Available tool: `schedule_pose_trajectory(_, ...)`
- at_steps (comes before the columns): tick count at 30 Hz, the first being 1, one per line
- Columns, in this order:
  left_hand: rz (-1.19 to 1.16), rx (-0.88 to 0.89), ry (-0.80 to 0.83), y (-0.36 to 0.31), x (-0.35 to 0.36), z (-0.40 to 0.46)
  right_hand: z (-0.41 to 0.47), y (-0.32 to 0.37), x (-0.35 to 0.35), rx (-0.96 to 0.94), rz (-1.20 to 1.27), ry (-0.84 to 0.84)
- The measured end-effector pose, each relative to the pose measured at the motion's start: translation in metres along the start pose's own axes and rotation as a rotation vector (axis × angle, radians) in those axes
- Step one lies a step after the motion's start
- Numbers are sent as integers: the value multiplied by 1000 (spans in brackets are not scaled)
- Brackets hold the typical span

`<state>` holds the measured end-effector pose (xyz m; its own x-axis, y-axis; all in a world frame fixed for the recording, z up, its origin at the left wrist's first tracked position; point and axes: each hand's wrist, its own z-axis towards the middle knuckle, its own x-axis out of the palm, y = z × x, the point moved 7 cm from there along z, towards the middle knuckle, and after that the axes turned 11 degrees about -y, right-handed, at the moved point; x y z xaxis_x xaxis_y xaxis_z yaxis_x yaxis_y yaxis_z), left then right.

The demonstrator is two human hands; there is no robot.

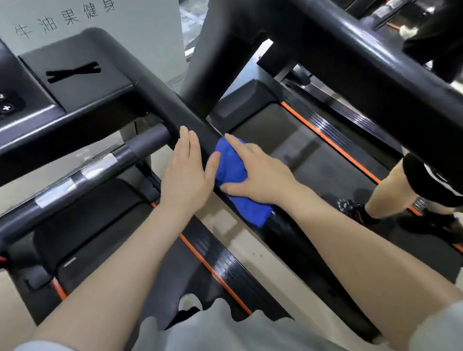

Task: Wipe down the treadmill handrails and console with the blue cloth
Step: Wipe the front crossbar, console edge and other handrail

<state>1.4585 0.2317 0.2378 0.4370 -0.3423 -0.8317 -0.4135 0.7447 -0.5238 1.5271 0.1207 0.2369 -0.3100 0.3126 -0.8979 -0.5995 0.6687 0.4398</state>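
Observation:
A blue cloth (pixel 234 175) is wrapped over the black side handrail (pixel 190 123) of the treadmill, near the middle of the view. My right hand (pixel 257 170) presses down on the cloth, fingers spread over it. My left hand (pixel 187 173) lies flat on the same rail just left of the cloth, its thumb touching the cloth's edge. The rail below the cloth (pixel 281 226) looks glossy. The console (pixel 38 93), dark grey with white-marked buttons (pixel 0 107), sits at the upper left. A front crossbar (pixel 86 173) with silver grip patches runs below it.
A second treadmill stands to the right, with a thick black handrail (pixel 383 74) crossing the upper right. Another person's leg and dark shoe (pixel 366 209) stand on its belt (pixel 321 168). Orange-trimmed side rails (pixel 213 271) run along the decks. A white sign (pixel 73 16) stands behind the console.

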Motion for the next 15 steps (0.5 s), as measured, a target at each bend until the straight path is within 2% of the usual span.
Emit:
schedule_pose_trajectory(4, 22, 2, -1, -2, -2, -1, 4, -1, 1, 36, 44, 36)
schedule_pose_trajectory(12, 168, 2, -37, -1, 2, -2, -99, -36, -17, 18, -230, -50)
schedule_pose_trajectory(15, 163, -28, -58, -4, -2, -5, -104, -34, -17, 3, -340, -104)
